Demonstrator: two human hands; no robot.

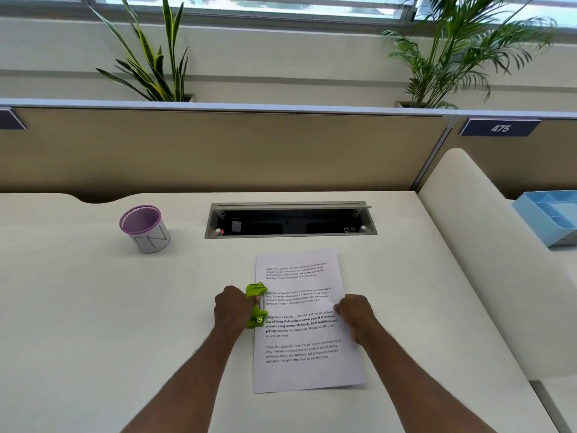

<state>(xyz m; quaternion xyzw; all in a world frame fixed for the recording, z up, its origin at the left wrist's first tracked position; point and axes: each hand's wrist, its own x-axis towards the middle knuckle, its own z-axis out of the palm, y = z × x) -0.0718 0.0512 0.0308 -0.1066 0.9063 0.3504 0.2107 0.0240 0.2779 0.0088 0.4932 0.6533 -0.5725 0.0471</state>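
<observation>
A green punch (256,304) is set on the desk (93,307) over the 9 o'clock edge of a printed sheet (299,364). It is gripped from above by the left hand (232,309), fingers curled round it. The sheet's 3 o'clock edge is pinched by the right hand (356,317), fingers curled. A cup (145,228) is seen at the sheet's 10 o'clock, a cable well (290,221) at 12.

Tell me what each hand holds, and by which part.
The left hand grips the green hole punch around its middle. The right hand pinches the printed sheet at its right edge, about midway along.
</observation>
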